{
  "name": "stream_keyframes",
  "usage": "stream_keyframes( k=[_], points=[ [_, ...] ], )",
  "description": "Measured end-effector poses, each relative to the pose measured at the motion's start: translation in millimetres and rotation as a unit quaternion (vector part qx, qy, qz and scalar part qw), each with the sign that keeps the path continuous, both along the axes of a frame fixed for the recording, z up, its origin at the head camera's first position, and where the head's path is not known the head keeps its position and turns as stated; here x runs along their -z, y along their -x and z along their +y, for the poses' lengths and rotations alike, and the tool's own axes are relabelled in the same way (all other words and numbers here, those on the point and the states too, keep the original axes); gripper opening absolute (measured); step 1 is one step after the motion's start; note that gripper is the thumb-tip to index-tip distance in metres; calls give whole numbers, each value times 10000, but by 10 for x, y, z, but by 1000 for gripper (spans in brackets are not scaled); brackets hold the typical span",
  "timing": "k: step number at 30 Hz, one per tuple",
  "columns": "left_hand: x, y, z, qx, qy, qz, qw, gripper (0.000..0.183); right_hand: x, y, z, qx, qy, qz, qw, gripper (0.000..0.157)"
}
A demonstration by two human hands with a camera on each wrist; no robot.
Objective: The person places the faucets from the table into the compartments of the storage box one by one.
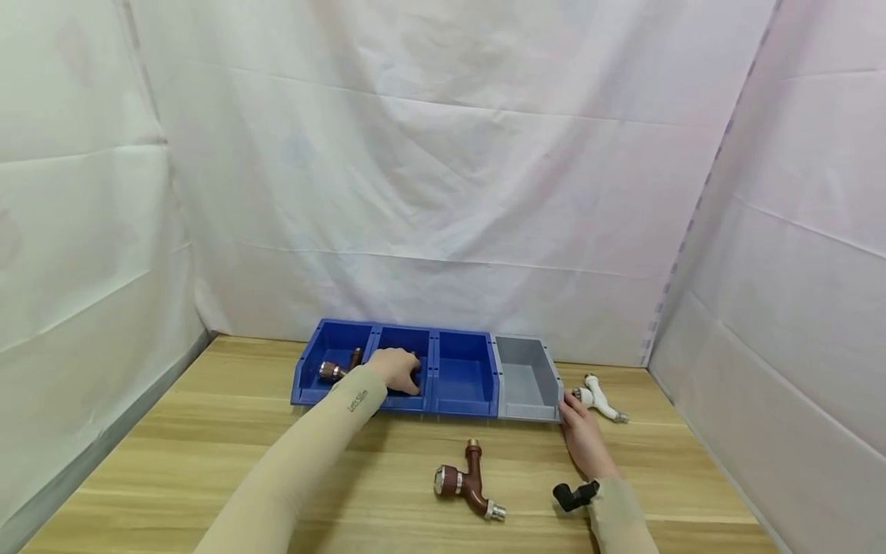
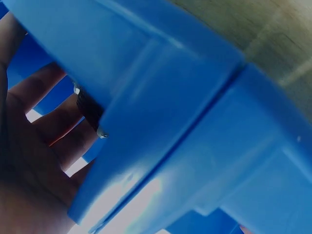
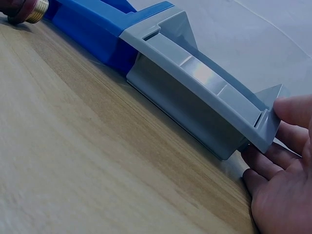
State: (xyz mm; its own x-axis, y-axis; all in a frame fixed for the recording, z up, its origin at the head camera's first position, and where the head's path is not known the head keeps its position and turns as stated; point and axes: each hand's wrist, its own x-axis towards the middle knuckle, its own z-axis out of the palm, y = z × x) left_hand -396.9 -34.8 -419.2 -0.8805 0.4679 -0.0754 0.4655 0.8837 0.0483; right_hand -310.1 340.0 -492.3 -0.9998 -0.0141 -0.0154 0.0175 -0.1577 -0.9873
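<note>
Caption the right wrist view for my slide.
Right hand holding the gray bin by its front corner, blue bin alongside.

Three blue, open-fronted plastic bins (image 1: pixel 465 405) look smooth and glossy; the grey, open-fronted plastic bin (image 1: pixel 527 385) has a softer sheen. The brown, branched tap (image 1: pixel 473 483) has a shiny body, ribbed knob (image 1: pixel 448 481), silvery metal outlet (image 1: pixel 495 510) and brass-coloured threaded end (image 1: pixel 473 443); the white, branched tap (image 1: pixel 599 398) looks smooth, its tip (image 1: pixel 621 418) metal. The yellowish wood-grain tabletop (image 1: pixel 388 500) looks smooth, the white hanging sheet (image 1: pixel 443 177) creased, the beige cloth sleeve (image 1: pixel 311 452) matt.
</note>
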Motion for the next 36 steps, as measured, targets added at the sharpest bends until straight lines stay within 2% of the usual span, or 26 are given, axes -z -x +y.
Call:
stream_keyframes(
  k=[11,25,36],
  points=[
    [51,32,4,-28,-41,-37,10000,48,3,-16,1,74,-2,20,10000,59],
    [91,40,17,-96,55,-61,9999,38,17,-36,-9,122,47,50,9999,61],
    [99,30,2,-106,50,-11,9999,40,33,-27,-28,104,-30,24,9999,60]
  ],
)
